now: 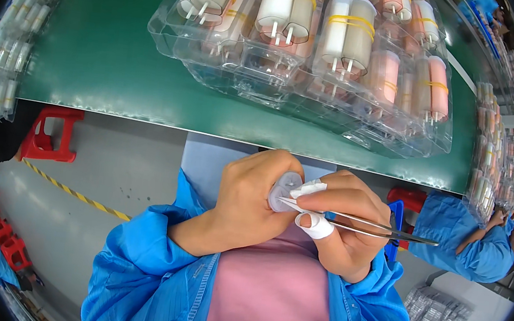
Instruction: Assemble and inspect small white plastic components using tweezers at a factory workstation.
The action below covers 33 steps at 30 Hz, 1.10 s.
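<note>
Left hand (246,200) wraps small translucent plastic cap (283,190), fingers curled tight, steadying it close to chest. Right hand (341,224), taped fingers pinching metal tweezers (358,221), tips at cap rim, likely for fine work. Clear trays of banded cylinders (308,46) lie beyond cap on green bench (104,54).

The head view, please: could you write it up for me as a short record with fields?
Left hand: grips a small translucent round part at chest height
Right hand: holds metal tweezers, tips at the round part; white finger cots on two fingers
Bench: green work surface ahead of the hands
On the bench: stacked clear plastic trays of cylinder pairs banded in yellow, pins pointing toward the person
Clothing: blue coat sleeves, pink top
Nearby: a co-worker's blue sleeve at the right; red stool at the left
</note>
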Tool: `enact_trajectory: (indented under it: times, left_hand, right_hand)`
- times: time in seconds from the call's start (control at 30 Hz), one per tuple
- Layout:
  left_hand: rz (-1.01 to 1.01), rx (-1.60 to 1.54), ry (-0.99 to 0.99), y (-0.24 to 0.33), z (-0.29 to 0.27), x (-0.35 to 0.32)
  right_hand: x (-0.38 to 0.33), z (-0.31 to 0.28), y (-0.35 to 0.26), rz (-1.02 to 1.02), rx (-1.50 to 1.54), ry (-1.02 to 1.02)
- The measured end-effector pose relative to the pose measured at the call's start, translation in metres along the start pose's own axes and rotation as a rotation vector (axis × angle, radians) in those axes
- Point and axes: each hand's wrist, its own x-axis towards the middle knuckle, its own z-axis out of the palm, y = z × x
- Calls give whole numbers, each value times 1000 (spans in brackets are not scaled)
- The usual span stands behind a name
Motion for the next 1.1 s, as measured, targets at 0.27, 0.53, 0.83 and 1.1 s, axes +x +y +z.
enact_trajectory:
  times: [0.27, 0.53, 0.83, 1.1]
  left_hand:
    - [24, 7, 11, -1, 2, -1]
    - [31, 19, 15, -1, 3, -2]
    - [28, 16, 13, 2, 1, 0]
    - [30, 37, 4, 1, 2, -1]
  right_hand:
    - [-3, 0, 4, -28, 10, 28]
    - [-3, -1, 3, -35, -3, 13]
    - [-3, -2, 4, -47, 5, 20]
    - [-3, -3, 2, -22, -5, 6]
